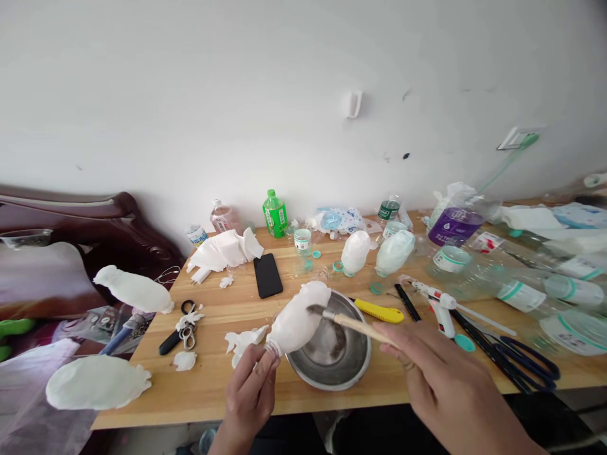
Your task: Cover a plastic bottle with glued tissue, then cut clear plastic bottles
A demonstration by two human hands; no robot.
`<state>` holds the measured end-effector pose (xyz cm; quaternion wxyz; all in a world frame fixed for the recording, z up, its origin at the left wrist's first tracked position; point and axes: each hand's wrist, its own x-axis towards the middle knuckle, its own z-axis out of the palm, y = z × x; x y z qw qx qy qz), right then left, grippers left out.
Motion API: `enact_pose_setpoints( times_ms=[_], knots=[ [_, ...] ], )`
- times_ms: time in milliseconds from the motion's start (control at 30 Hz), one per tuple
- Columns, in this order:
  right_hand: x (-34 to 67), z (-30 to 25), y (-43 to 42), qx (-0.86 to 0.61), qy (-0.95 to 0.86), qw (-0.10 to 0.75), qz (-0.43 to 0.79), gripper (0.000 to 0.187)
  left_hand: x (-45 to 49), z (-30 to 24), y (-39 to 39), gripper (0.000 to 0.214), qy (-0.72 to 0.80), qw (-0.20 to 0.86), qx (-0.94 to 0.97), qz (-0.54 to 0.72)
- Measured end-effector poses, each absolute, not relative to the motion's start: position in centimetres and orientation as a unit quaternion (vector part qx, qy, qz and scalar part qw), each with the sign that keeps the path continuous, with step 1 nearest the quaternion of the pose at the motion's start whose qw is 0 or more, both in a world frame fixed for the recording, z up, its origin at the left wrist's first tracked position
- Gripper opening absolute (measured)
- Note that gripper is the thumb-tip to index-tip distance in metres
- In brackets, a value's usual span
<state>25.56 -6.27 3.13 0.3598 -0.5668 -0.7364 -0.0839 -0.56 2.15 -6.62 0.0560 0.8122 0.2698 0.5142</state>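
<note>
The step in hand looks to be brushing over a white, paper-covered, bottle-shaped form [298,322], which is held tilted above the left rim of a round, silvery metal bowl [363,361] near the front edge of the wooden table [199,395]. The left hand [251,385] has its fingers closed about the narrow neck, pinching it, so that the broad end points away toward the table's back edge. The right hand [436,370] pinches the pale wooden handle of a flat-headed brush [353,324] between thumb and fingers, the bristles laid against the form's right flank (whether they are loaded with anything is too small to tell). Toward the back left corner lies a pile of folded white paper sheets [222,251], with torn white paper scraps [244,341] nearer the front edge, just beside the left hand. Two similar white forms, a slim one [135,289] and a fuller one [97,382], lie along the left edge. As I judge it, the next move calls for light, flat strokes and a slow turn of the neck in the left fingers, bringing the underside round to the bristles without wrinkling the covering, while the form is kept over the bowl.
</note>
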Motion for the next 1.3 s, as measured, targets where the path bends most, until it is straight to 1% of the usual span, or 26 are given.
enact_pose_setpoints(
  times_ms=[67,167,233,300,400,500,567,600,700,800,900,1000,1100,1200,1300],
  knots=[
    [25.9,3.6,-5.8,-0.560,-0.738,0.361,-0.105,0.042,-0.9,-6.5,2.2,0.038,0.255,0.049,0.817,0.515],
    [25.6,4.3,-6.1,-0.502,-0.796,0.331,-0.063,0.041,-1.2,-6.3,2.4,0.042,0.247,0.058,0.821,0.511],
    [25.8,4.4,-6.6,-0.479,-0.827,0.292,-0.048,0.043,-1.5,-6.2,2.6,0.046,0.256,0.089,0.818,0.508],
    [26.8,4.1,-6.7,-0.487,-0.826,0.272,-0.079,0.044,-1.9,-6.1,2.8,0.048,0.267,0.135,0.800,0.519],
    [28.6,3.3,-6.1,-0.526,-0.796,0.277,-0.117,0.045,-2.5,-5.7,3.0,0.038,0.277,0.164,0.768,0.554],
    [29.5,2.5,-5.3,-0.546,-0.777,0.295,-0.105,0.047,-2.7,-5.7,3.2,0.023,0.344,0.164,0.719,0.581],
    [29.1,2.1,-5.1,-0.556,-0.755,0.328,-0.113,0.049,-2.5,-6.0,3.4,0.008,0.418,0.223,0.638,0.607],
    [28.6,2.0,-5.1,-0.561,-0.742,0.347,-0.118,0.051,-2.2,-6.2,3.4,0.007,0.446,0.270,0.583,0.623],
    [26.7,1.8,-5.6,-0.551,-0.725,0.401,-0.100,0.054,-1.0,-6.9,3.5,0.025,0.478,0.417,0.406,0.657],
    [25.2,1.8,-6.4,-0.512,-0.765,0.388,-0.051,0.052,-0.3,-7.3,3.5,0.035,0.484,0.489,0.280,0.669],
    [26.0,2.1,-6.3,-0.528,-0.764,0.364,-0.072,0.049,-0.3,-7.2,3.5,0.035,0.473,0.516,0.245,0.670],
    [27.9,2.8,-5.1,-0.550,-0.740,0.370,-0.117,0.053,-0.4,-6.9,3.6,0.029,0.442,0.539,0.248,0.673],
    [28.4,3.4,-4.1,-0.526,-0.755,0.370,-0.129,0.054,-0.1,-6.9,3.9,0.028,0.430,0.545,0.241,0.678],
    [27.2,3.4,-3.9,-0.513,-0.773,0.359,-0.101,0.046,0.3,-7.1,4.2,0.027,0.435,0.537,0.232,0.684],
    [26.9,2.9,-3.6,-0.512,-0.796,0.319,-0.048,0.041,0.5,-7.3,4.4,0.026,0.438,0.541,0.212,0.686]
  ],
)
